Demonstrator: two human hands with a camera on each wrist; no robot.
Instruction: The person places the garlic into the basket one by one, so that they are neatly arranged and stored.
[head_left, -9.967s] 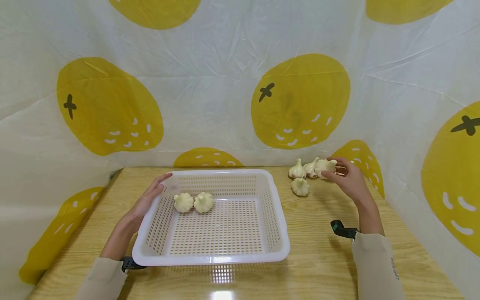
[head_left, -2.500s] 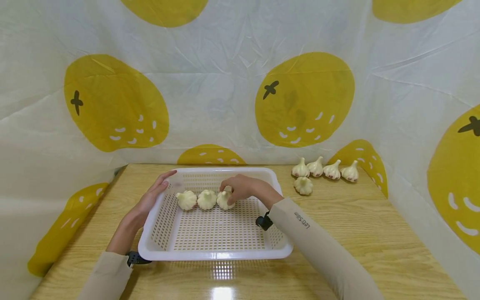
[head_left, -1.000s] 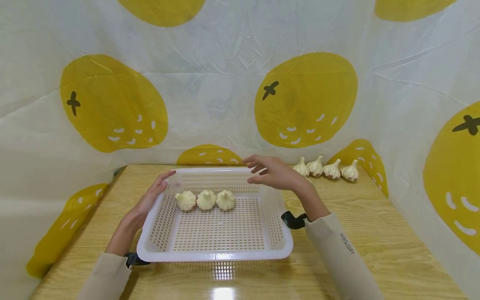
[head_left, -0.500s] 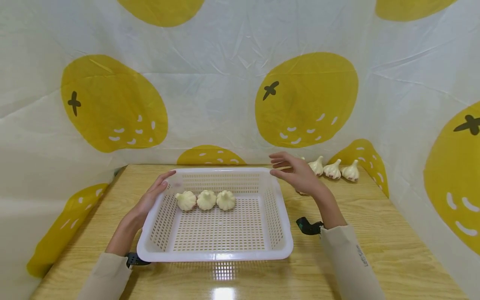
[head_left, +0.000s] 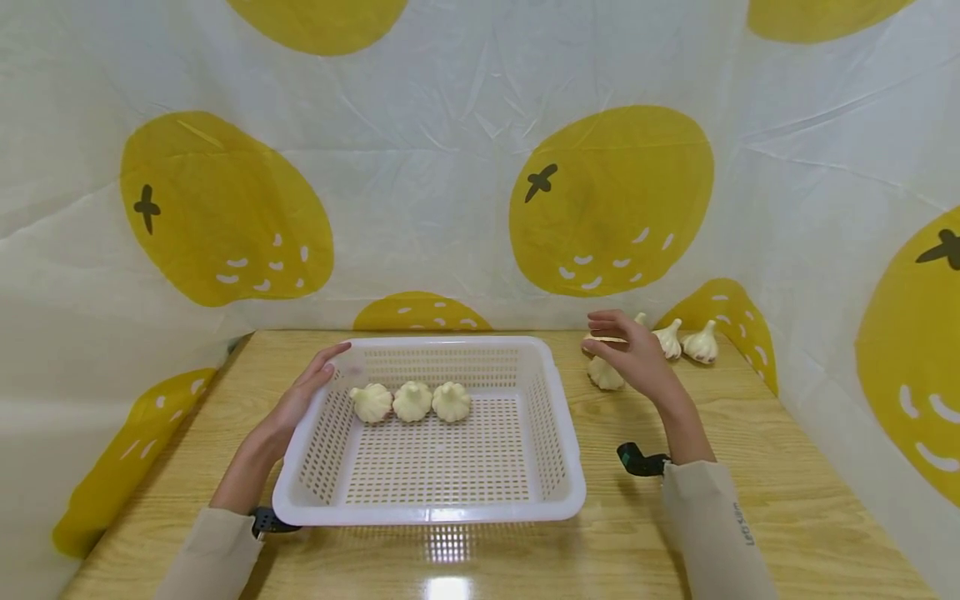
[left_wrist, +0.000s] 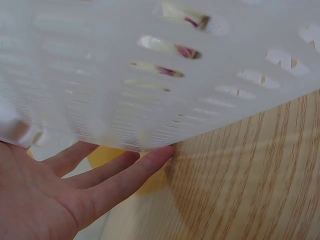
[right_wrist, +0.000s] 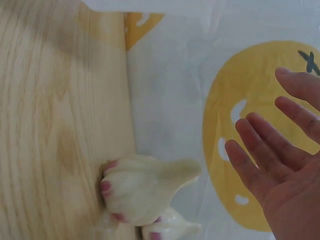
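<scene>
A white perforated plastic basket [head_left: 427, 512] stands on the wooden table, with three pale garlic bulbs [head_left: 412, 402] in a row inside. My left hand [head_left: 296, 404] rests along its left rim; in the left wrist view its straight fingers [left_wrist: 120, 182] reach along the basket's outer wall, the thumb hidden there. At the back right, my right hand [head_left: 637, 354] hovers over more garlic bulbs, fingers spread and holding nothing. One bulb [head_left: 606, 373] sits just under it, and others behind are partly covered. The right wrist view shows a bulb [right_wrist: 140, 190] apart from the fingers [right_wrist: 250, 170].
Two garlic bulbs [head_left: 700, 342] stand further right along the table's back edge. A white curtain with large yellow fruit prints [head_left: 611, 200] hangs right behind the table [head_left: 787, 492] and at both sides.
A third garlic bulb has been set in the basket and released by my right hand. That hand has since moved back right over the remaining bulbs. My left hand has stayed at the basket.
</scene>
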